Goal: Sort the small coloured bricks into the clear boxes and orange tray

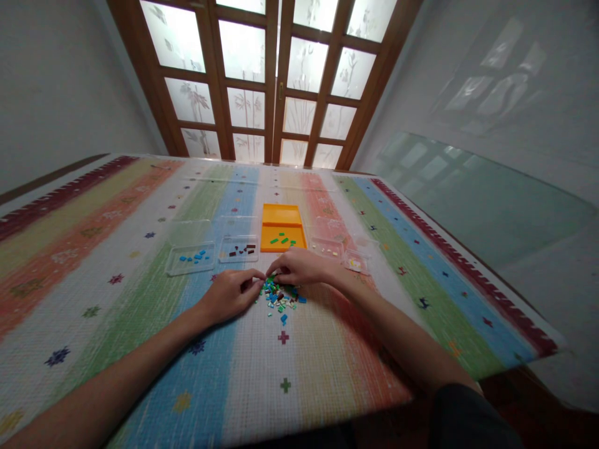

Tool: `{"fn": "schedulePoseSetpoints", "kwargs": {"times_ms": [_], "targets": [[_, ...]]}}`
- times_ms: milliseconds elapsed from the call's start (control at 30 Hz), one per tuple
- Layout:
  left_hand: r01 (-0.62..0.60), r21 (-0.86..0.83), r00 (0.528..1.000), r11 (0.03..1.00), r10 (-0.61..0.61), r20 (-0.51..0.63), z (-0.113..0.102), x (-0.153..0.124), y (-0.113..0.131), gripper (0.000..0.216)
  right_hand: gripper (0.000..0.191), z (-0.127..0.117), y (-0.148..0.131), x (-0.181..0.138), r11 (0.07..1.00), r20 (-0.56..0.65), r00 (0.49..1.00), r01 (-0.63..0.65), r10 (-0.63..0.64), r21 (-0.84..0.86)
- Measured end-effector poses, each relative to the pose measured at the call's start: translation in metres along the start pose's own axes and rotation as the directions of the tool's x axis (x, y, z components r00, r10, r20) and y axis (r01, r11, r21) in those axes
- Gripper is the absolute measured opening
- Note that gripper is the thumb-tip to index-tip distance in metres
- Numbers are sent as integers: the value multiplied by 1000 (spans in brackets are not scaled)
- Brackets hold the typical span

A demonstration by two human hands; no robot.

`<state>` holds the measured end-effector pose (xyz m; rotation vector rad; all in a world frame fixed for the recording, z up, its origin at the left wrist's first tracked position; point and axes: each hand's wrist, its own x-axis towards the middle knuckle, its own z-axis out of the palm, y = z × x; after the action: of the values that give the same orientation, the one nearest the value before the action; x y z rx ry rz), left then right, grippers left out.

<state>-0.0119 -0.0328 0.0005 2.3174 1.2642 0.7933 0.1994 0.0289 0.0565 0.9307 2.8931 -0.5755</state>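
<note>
A small heap of mixed coloured pieces (281,300) lies on the striped tablecloth in front of me. My left hand (233,293) rests at the heap's left edge with fingers curled and fingertips pinched together at the pile. My right hand (299,267) hovers over the heap's far side, fingers bent down into the pieces. What either hand pinches is too small to make out. Behind the heap stand an orange tray (282,227) with green pieces, a clear tray (191,258) with blue pieces and a clear tray (238,248) with dark brown pieces.
Two more clear trays (327,247) (356,262) with pale pieces stand right of the orange one. The striped cloth (116,293) covers the table; its right edge (468,262) runs diagonally. Wooden glazed doors (276,81) stand behind the table.
</note>
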Motion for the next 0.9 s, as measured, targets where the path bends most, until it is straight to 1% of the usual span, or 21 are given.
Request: {"fn": "schedulePoseSetpoints", "kwargs": {"times_ms": [233, 367, 433, 533, 600, 667, 733, 833, 900], "targets": [[-5, 9, 1000, 1000, 5, 10, 0, 1, -1, 27, 24, 4, 5, 3, 1000, 3, 1000, -5, 5, 5], [-7, 7, 1000, 1000, 7, 14, 0, 0, -1, 27, 19, 5, 4, 3, 999, 0, 1000, -27, 27, 18], [-10, 3, 1000, 1000, 10, 18, 0, 0, -2, 27, 15, 4, 3, 3, 998, 15, 999, -32, 32, 49], [-9, 3, 1000, 1000, 8, 28, 0, 0, -2, 26, 10, -1, 5, 2, 990, 36, 999, -30, 25, 141], [-4, 3, 1000, 1000, 4, 31, 0, 0, -2, 27, 9, -6, 11, 0, 978, 5, 999, -48, 48, 204], [-4, -2, 1000, 1000, 4, 29, 0, 0, -2, 27, 11, -12, 21, -3, 965, -85, 990, -90, 114, 247], [-4, -6, 1000, 1000, 4, 26, 0, 0, -2, 27, 14, -16, 34, -6, 948, -216, 951, -157, 220, 278], [-8, -4, 999, 1000, 8, 33, -1, 1, -2, 27, 17, -16, 52, -7, 910, -366, 847, -285, 387, 302], [-8, -4, 999, 1000, 8, 36, -1, 1, -2, 27, 17, -11, 59, -6, 891, -427, 785, -360, 449, 276]]}}
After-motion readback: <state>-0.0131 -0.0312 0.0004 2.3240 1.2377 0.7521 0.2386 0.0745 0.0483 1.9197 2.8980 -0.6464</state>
